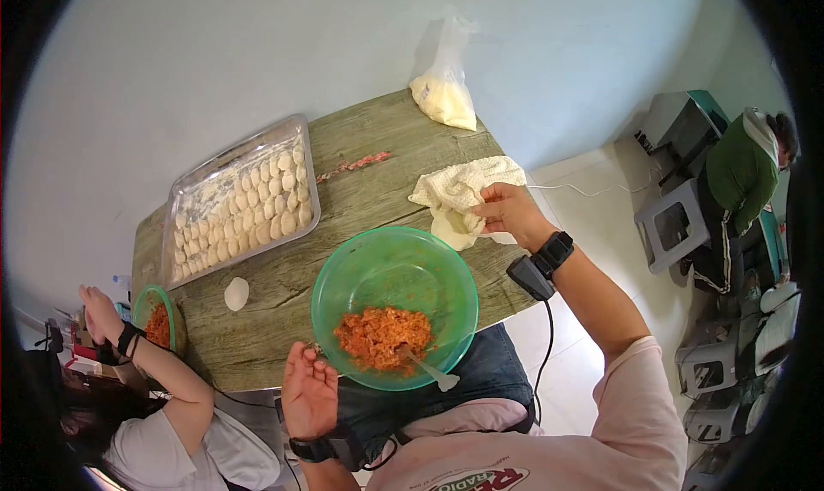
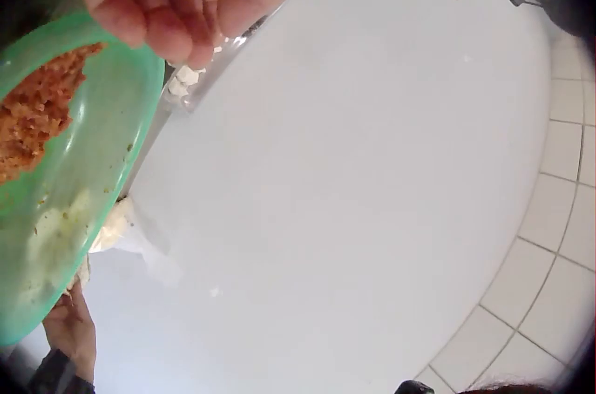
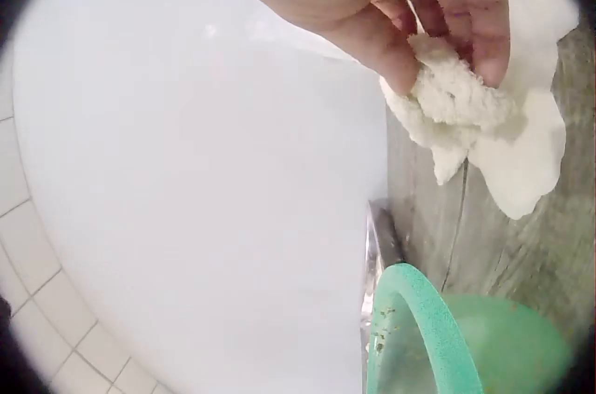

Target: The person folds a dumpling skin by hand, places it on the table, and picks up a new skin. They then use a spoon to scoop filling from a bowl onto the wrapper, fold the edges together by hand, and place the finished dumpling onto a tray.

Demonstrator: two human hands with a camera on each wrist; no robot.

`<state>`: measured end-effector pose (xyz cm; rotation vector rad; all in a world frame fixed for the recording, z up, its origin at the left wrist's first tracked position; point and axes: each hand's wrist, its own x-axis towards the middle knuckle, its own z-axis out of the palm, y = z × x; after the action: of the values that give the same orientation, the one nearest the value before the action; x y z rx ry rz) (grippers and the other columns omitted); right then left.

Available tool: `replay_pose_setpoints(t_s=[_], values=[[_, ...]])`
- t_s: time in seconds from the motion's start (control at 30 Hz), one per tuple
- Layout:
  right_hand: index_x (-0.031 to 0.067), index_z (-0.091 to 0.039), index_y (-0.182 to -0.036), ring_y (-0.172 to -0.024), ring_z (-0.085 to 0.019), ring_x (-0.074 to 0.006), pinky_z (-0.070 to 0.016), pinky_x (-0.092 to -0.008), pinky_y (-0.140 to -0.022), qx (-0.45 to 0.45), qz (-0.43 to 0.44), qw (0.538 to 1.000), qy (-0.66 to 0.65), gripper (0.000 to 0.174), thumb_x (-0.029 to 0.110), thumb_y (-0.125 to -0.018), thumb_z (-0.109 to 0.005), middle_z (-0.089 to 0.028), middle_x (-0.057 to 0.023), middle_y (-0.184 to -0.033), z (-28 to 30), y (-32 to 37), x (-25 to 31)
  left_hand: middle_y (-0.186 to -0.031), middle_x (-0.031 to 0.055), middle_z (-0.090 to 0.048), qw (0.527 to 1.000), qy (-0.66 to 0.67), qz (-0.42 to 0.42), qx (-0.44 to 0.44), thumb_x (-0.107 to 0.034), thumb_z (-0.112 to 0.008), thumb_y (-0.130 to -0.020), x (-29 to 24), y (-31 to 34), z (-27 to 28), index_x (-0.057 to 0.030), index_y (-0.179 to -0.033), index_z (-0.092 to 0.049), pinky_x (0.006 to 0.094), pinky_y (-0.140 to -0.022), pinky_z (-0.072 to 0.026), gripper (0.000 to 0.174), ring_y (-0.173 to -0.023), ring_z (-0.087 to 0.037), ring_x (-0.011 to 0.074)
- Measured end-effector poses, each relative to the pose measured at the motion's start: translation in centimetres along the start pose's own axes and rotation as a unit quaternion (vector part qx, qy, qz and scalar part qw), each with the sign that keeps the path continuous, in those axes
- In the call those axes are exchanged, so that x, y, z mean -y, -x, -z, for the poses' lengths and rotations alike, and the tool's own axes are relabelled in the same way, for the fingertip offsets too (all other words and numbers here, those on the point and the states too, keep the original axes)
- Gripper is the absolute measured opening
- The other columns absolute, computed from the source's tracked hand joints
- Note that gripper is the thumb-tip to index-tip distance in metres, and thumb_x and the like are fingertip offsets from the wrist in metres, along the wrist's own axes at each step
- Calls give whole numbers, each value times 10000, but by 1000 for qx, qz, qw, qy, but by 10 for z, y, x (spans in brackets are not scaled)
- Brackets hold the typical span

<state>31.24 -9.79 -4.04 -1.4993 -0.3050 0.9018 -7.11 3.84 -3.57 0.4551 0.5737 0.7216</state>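
Note:
My right hand [image 1: 512, 215] pinches a fold of a cream-coloured cloth [image 1: 470, 182] at the right side of the table. In the right wrist view the thumb and fingers bunch up part of the cloth [image 3: 456, 96], and the rest lies crumpled on the wood. My left hand [image 1: 310, 392] is palm up with loosely bent fingers, holding nothing, beside the near left rim of a green bowl [image 1: 390, 255]. Inside the bowl sits an orange-red minced filling [image 1: 378, 336], with a pale-handled spoon [image 1: 433, 372] stuck in it and leaning on the rim.
A metal tray [image 1: 313, 195] with rows of floured dumplings stands at the back left. One round dough wrapper [image 1: 237, 293] lies left of the bowl. A bag of flour [image 1: 446, 96] stands by the wall. At left, another person [image 1: 184, 405] sits near a smaller bowl of filling [image 1: 160, 326].

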Motion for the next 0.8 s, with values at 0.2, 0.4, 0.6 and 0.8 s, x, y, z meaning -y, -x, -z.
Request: replay_pose_setpoints(t_s=[0.2,0.4,0.6,0.8], values=[[45,-569,-905,-797,-616,-157,-502,-277,-760,107,77,989,-67,110,50,-810,-625,-608,-42,-914,-6,11,7,-1007,20,-578,1000,-3,9,12,-133,-465,-941,1,-2,-2,-85,-1203,-495,301,-798,-487,268,-874,-558,140],[10,-625,-859,-769,-602,-177,-478,-302,-713,-81,190,904,375,128,7,-731,-631,-622,-87,-973,13,1,-21,-1011,28,-576,1000,-2,-7,13,-132,-465,-941,1,-3,2,-73,-1201,-493,303,-800,-487,268,-874,-558,149],[57,-650,-824,-1018,-532,-254,-455,-340,-829,-144,293,840,433,188,-34,-662,-621,-564,-99,-1148,2,0,-21,-1004,33,-579,1000,-1,0,17,-131,-474,-936,2,-5,3,-67,-1201,-493,308,-790,-494,273,-869,-559,152],[99,-649,-833,-1184,-419,-314,-396,-390,-960,-13,448,685,574,242,-44,-646,-593,-480,-82,-1283,-30,1,-8,-1001,25,-578,1000,-3,1,8,-133,-474,-937,0,-4,2,-74,-1203,-491,306,-794,-496,273,-864,-559,148]])
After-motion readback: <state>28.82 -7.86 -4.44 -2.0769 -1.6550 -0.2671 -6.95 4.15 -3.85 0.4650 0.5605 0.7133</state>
